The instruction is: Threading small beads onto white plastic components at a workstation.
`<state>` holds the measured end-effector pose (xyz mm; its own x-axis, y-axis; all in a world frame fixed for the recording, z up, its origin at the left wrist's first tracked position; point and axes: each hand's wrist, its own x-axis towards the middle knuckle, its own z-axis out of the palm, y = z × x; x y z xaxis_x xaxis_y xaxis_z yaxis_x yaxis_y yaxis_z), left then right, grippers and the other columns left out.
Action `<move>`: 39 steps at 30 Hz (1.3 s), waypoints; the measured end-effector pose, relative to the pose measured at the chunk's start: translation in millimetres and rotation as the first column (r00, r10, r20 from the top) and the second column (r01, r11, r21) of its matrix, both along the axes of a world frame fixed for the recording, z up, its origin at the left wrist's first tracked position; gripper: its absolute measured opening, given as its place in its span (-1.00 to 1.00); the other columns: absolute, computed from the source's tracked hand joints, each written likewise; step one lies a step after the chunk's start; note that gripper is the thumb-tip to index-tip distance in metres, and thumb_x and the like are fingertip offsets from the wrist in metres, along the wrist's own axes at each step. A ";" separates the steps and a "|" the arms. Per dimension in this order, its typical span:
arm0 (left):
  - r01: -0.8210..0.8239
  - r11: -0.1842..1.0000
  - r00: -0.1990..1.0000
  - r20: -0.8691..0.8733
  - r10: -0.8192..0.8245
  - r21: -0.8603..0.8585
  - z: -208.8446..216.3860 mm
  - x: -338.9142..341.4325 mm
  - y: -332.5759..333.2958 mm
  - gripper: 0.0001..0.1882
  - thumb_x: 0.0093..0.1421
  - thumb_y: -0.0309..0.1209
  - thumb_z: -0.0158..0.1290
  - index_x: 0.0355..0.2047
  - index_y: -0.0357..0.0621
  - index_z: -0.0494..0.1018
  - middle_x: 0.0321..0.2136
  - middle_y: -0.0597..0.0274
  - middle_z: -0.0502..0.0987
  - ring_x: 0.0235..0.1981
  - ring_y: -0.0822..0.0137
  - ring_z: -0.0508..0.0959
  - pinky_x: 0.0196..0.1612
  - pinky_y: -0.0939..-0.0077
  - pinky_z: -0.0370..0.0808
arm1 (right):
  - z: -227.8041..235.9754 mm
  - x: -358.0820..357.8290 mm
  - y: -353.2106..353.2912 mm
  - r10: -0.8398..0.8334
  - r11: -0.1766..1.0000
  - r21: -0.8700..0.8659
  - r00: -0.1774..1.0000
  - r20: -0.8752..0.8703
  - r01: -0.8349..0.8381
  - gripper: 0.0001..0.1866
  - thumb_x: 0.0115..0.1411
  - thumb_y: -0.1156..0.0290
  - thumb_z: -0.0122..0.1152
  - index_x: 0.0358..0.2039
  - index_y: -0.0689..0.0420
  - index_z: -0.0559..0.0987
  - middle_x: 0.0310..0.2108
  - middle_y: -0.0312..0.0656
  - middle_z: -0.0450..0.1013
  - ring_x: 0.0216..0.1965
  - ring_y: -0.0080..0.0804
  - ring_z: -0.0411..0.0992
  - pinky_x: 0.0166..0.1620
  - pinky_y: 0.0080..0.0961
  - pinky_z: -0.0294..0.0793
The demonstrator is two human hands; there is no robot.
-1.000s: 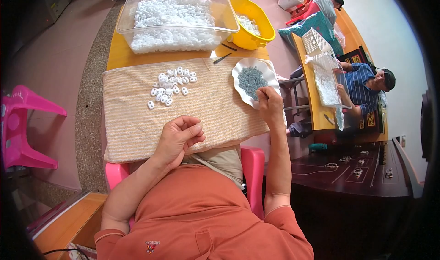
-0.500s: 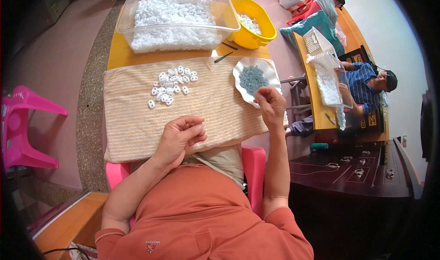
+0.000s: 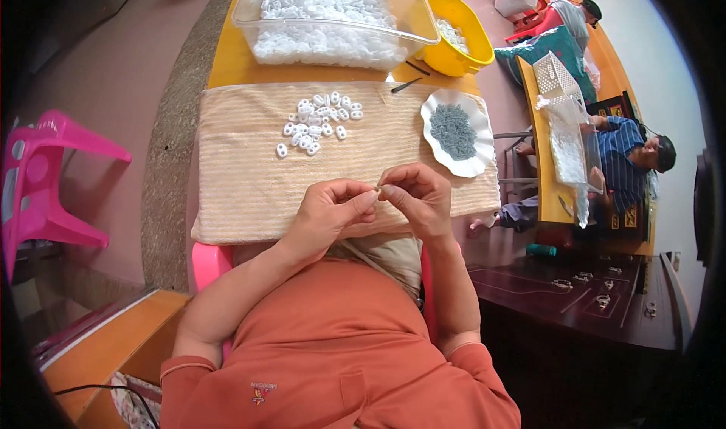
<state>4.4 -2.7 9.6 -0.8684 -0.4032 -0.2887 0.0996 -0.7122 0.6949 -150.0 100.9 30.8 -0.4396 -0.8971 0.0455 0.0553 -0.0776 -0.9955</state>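
My left hand (image 3: 337, 208) and my right hand (image 3: 417, 200) meet fingertip to fingertip above the near part of the striped towel (image 3: 249, 195). Each is closed in a pinch. Something tiny sits between the fingertips, too small to name. Beyond them, a loose cluster of white oval plastic pieces with two dark holes each (image 3: 312, 148) lies on the towel. To the right of that cluster stands a white wavy-rimmed dish (image 3: 479, 115) holding a heap of small grey-blue pieces (image 3: 452, 132).
A clear plastic bin (image 3: 333, 22) full of white pieces stands at the table's far side, beside a yellow basin (image 3: 473, 61). Dark tweezers (image 3: 406, 86) lie near the towel's far edge. A pink stool (image 3: 57, 179) is at left. A person in a striped shirt (image 3: 622, 153) sits at another table, right.
My right hand has left the dish's rim and come to my left hand, so their fingertips now meet. The view has shifted, moving the table slightly up and right in the picture.
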 end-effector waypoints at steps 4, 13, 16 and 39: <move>-0.021 1.000 1.000 -0.007 0.021 0.000 -1.0 0.6 -3.0 -0.84 0.23 -0.44 0.10 -0.24 -0.28 0.48 -0.43 0.24 0.55 -0.41 0.49 0.55 -0.29 0.65 0.54 | -4.1 4.4 -4.2 0.028 1.000 -0.008 0.999 -0.030 -0.028 -0.85 0.11 0.70 0.21 -0.29 0.31 0.48 -0.30 -0.10 0.50 -0.26 -0.49 0.48 -0.17 -0.60 0.49; -0.047 0.999 0.999 0.000 0.047 0.002 -3.1 1.7 -2.7 -0.84 0.23 -0.41 0.10 -0.28 -0.28 0.49 -0.45 0.25 0.55 -0.45 0.49 0.55 -0.31 0.66 0.53 | -11.4 8.9 -6.8 0.015 0.998 -0.061 0.998 -0.056 -0.018 -0.85 0.13 0.69 0.20 -0.27 0.28 0.51 -0.32 -0.20 0.52 -0.27 -0.56 0.48 -0.18 -0.64 0.49; -0.046 0.996 0.999 0.003 0.046 -0.078 -4.4 2.1 -3.7 -0.85 0.23 -0.42 0.09 -0.29 -0.27 0.49 -0.46 0.26 0.55 -0.45 0.50 0.54 -0.31 0.65 0.52 | -11.8 8.7 -7.2 0.025 0.998 -0.059 0.996 -0.080 -0.030 -0.86 0.13 0.68 0.20 -0.27 0.29 0.52 -0.32 -0.20 0.51 -0.27 -0.56 0.48 -0.18 -0.63 0.49; -0.173 0.585 0.966 -0.019 0.260 -0.792 -1.7 2.2 -1.9 -0.94 0.18 -0.51 0.11 -0.37 -0.25 0.48 -0.41 0.23 0.46 -0.40 0.49 0.47 -0.34 0.63 0.42 | -13.3 6.2 -8.1 0.134 0.980 0.159 0.987 -0.088 -0.119 -0.88 0.27 0.52 0.09 -0.29 0.32 0.50 -0.43 -0.25 0.49 -0.38 -0.60 0.46 -0.27 -0.65 0.48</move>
